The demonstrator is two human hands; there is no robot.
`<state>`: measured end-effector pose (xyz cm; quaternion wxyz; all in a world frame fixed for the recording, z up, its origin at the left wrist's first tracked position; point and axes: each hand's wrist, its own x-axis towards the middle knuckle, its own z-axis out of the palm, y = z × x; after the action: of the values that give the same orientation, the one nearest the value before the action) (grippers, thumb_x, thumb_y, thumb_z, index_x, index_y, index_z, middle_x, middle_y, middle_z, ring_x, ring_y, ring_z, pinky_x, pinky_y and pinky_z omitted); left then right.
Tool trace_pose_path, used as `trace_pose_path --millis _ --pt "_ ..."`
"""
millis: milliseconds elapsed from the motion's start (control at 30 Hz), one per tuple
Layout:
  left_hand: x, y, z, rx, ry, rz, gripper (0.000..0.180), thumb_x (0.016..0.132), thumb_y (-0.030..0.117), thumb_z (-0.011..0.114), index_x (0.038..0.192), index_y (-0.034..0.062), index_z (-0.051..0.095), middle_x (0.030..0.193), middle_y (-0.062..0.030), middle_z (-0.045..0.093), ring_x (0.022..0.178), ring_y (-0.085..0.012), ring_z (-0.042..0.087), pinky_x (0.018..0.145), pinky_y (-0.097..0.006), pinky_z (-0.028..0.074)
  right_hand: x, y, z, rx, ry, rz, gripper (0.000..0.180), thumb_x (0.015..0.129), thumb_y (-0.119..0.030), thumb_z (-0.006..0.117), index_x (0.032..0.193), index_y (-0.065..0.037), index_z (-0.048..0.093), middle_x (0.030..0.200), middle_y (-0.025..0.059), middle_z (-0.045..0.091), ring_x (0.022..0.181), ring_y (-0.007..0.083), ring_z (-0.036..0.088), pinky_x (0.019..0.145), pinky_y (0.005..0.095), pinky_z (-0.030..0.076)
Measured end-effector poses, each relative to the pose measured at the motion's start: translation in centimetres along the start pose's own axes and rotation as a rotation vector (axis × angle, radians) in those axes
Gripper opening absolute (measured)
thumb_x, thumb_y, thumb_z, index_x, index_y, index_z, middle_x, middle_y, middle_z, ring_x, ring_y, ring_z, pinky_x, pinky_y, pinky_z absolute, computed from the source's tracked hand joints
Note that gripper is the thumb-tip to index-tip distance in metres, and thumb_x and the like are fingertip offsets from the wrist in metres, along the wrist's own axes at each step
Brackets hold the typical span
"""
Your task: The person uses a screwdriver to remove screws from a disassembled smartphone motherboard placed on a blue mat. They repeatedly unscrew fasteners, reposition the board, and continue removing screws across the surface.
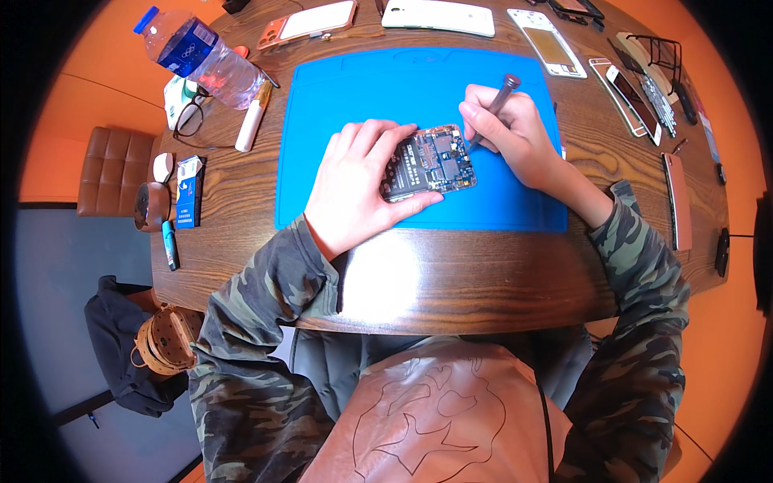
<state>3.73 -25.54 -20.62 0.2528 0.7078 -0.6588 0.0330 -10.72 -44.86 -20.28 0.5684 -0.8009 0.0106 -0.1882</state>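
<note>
An opened smartphone (pixel 451 161) lies on a blue work mat (pixel 338 88), its circuit board and black battery bare. My left hand (pixel 354 181) grips the phone by its battery end, thumb along the near edge and fingers along the far one. In my right hand (pixel 515 133) is a dark, slim screwdriver (pixel 504 95), pinched between thumb and fingers. Its shaft slants down to the right edge of the circuit board; whether the tip touches a screw is too small to tell.
A water bottle (pixel 205 60), glasses (pixel 190 117), a white-and-gold tube (pixel 251 121) and a blue box (pixel 189 193) stand or lie left of the mat. Phones (pixel 439 18) and phone parts (pixel 547 44) line the far and right sides. A pink phone (pixel 678 201) lies near the right edge.
</note>
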Motion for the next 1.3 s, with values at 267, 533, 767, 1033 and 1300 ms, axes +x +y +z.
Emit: trace_pose_path --millis 267,533,767,1033,1300 --pt "-0.1 0.1 -0.1 -0.012 -0.029 -0.025 0.071 0.071 0.044 0.084 0.126 0.0056 0.06 0.119 -0.0114 0.058 0.106 -0.0296 0.053 0.095 -0.039 0.043 0.2 0.3 0.4 -0.017 0.058 0.026 0.026 0.102 -0.023 0.054 0.088 -0.001 0.057 0.073 -0.0002 0.052 0.067 0.0054 0.046 0.06 0.0249 0.037" --pt "-0.1 -0.2 0.2 -0.077 0.022 0.013 0.067 0.07 0.045 0.083 0.119 0.0041 0.063 0.115 -0.0112 0.059 0.106 -0.0296 0.054 0.095 -0.04 0.043 0.5 0.9 0.3 -0.02 0.047 0.005 0.024 0.106 -0.026 0.048 0.095 -0.006 0.054 0.073 -0.0038 0.048 0.063 0.0018 0.045 0.055 0.0178 0.035" --pt "-0.1 -0.5 0.2 -0.17 -0.003 0.06 0.069 0.066 0.038 0.085 0.123 0.0063 0.062 0.119 -0.0115 0.061 0.109 -0.0298 0.056 0.099 -0.04 0.043 0.5 1.1 0.7 -0.011 0.012 -0.001 0.026 0.103 -0.029 0.054 0.095 -0.005 0.058 0.07 -0.0023 0.05 0.063 0.0041 0.047 0.056 0.0222 0.037" --pt "0.0 -0.4 0.4 -0.167 -0.01 0.059 0.066 0.07 0.04 0.082 0.123 0.0069 0.061 0.112 -0.0099 0.057 0.105 -0.0288 0.052 0.096 -0.04 0.041 0.5 1.2 0.7 0.003 -0.033 0.02 0.025 0.104 -0.029 0.053 0.094 -0.005 0.057 0.071 -0.0012 0.052 0.063 0.0046 0.048 0.056 0.0218 0.039" --pt "-0.2 -0.4 0.6 -0.174 0.002 0.05 0.067 0.07 0.042 0.082 0.122 0.0051 0.061 0.113 -0.0102 0.055 0.105 -0.0292 0.051 0.095 -0.04 0.041 0.6 1.1 0.6 0.019 -0.065 0.026 0.026 0.104 -0.029 0.052 0.097 -0.005 0.058 0.073 -0.0018 0.053 0.065 0.0044 0.049 0.057 0.0215 0.04"
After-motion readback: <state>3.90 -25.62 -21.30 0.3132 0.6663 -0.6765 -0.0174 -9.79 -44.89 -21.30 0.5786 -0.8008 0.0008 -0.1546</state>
